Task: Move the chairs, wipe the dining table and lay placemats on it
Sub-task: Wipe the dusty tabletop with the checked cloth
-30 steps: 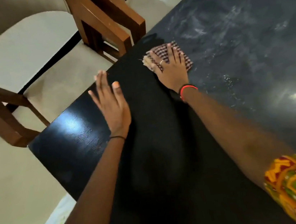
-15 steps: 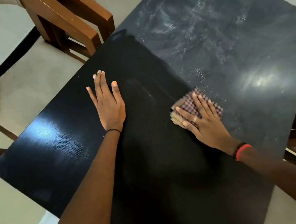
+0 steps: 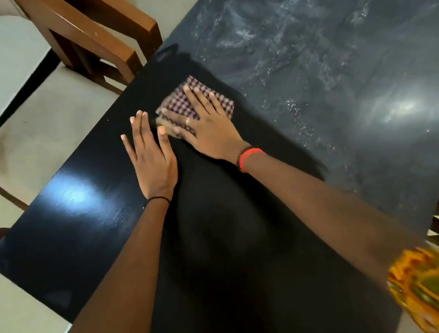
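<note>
Right hand presses the checked cloth flat, left hand flat on bench; overlapping strokes should sweep the dusty upper right.

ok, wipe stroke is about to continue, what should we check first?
1. Cloth under control: ok. The right hand presses flat on the checked cloth.
2. Bracing: ok. The left hand lies flat on the table.
3. Path toward the left edge: not ok. The left hand sits close beside the cloth.
4. Surface wiped: not ok. Pale streaks cover the far part; the near part looks clean.
5. Chair clear of the table: cannot tell. The wooden chair is close to the left edge, and contact is unclear.
6. Placemats ready: cannot tell. None are in view.
</note>
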